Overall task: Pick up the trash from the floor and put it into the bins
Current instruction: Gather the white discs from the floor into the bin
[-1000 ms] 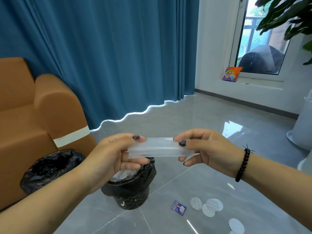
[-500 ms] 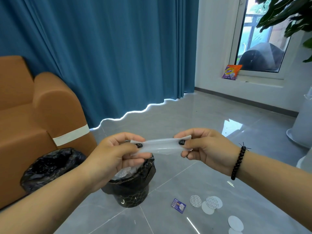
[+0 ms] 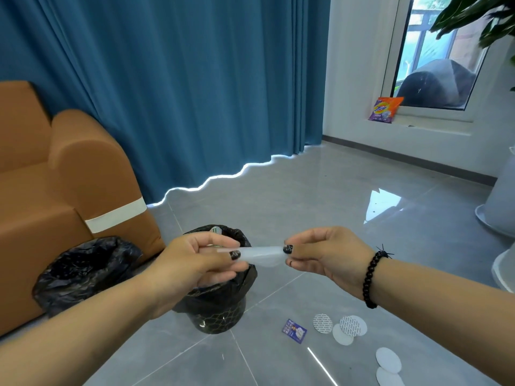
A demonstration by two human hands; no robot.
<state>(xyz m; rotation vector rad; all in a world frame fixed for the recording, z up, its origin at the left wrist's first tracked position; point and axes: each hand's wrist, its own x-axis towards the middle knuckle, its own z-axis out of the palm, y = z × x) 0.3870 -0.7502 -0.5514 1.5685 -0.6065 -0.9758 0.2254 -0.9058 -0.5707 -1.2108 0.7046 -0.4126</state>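
Holding, pinched between left hand (image 3: 195,257) and right hand (image 3: 323,253), clear wrapper (image 3: 260,253) above centre bin (image 3: 220,302); white discs (image 3: 345,328) and blue sachet (image 3: 294,330) lower right uncollected.

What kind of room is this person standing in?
Probably a living room or lounge: an orange sofa stands against long blue curtains, with a glossy grey tiled floor and a window in the corner. Two black-lined bins stand beside the sofa.

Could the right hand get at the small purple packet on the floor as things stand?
Probably not at once: the right hand and left hand both pinch the clear wrapper above the bin. The purple packet lies uncovered on open floor, so nothing else blocks it.
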